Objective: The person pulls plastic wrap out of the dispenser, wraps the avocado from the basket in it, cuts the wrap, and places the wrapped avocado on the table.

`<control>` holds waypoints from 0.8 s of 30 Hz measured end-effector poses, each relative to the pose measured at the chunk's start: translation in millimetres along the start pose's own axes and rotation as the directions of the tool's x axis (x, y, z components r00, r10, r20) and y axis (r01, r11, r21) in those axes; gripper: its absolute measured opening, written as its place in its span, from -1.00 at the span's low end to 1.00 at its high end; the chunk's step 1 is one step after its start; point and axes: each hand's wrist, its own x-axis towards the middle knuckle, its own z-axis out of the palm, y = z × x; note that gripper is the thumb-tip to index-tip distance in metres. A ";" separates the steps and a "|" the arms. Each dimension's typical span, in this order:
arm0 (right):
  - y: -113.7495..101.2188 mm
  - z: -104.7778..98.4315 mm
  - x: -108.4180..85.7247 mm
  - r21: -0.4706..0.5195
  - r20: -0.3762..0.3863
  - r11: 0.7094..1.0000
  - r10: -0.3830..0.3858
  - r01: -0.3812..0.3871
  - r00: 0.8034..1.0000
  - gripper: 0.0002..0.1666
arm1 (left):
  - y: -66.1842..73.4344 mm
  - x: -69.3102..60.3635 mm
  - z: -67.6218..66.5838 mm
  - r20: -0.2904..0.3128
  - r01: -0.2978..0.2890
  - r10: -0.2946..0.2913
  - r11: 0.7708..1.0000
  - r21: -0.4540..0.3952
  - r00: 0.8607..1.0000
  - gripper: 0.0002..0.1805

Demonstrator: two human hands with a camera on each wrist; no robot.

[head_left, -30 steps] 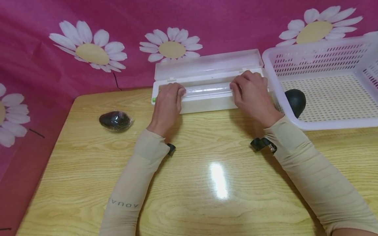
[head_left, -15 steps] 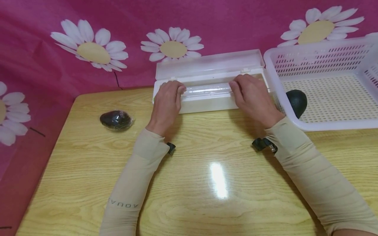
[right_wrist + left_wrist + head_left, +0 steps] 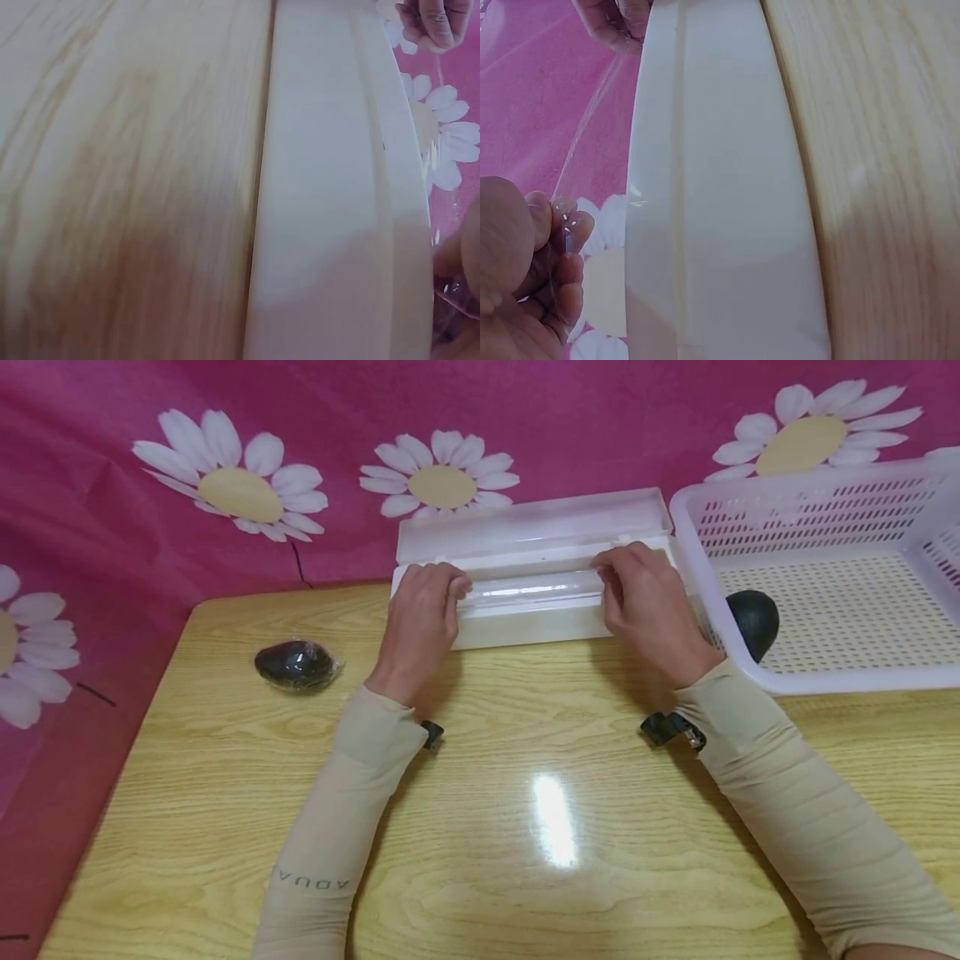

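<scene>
Film stretches between my hands across the open box, whose front corners they hide in the head view. My left hand pinches one end, thumb against fingertips, seen plainly only from its own wrist; my right hand pinches the other, though its wrist view cuts it off at the edge.
</scene>
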 end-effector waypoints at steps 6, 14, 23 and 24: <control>-0.8 -1.5 -2.5 0.016 -0.100 1.000 0.014 -0.013 0.995 -0.72 | 2.1 1.2 -3.7 -0.011 -0.007 0.007 1.000 0.004 1.000 -0.71; -5.2 -6.9 -6.6 0.004 -0.146 1.000 0.024 -0.024 0.989 -0.71 | 3.3 1.4 -9.6 -0.012 -0.027 0.027 1.000 0.014 1.000 -0.69; -12.9 -12.9 -13.4 -0.001 -0.130 0.998 0.068 -0.068 0.989 -0.71 | 4.8 1.7 -16.2 0.077 -0.013 0.015 1.000 -0.025 0.997 -0.69; -14.0 -13.7 -14.0 -0.002 -0.124 0.997 0.076 -0.077 0.989 -0.71 | 4.8 1.3 -17.7 0.102 -0.010 0.013 0.999 -0.038 0.995 -0.71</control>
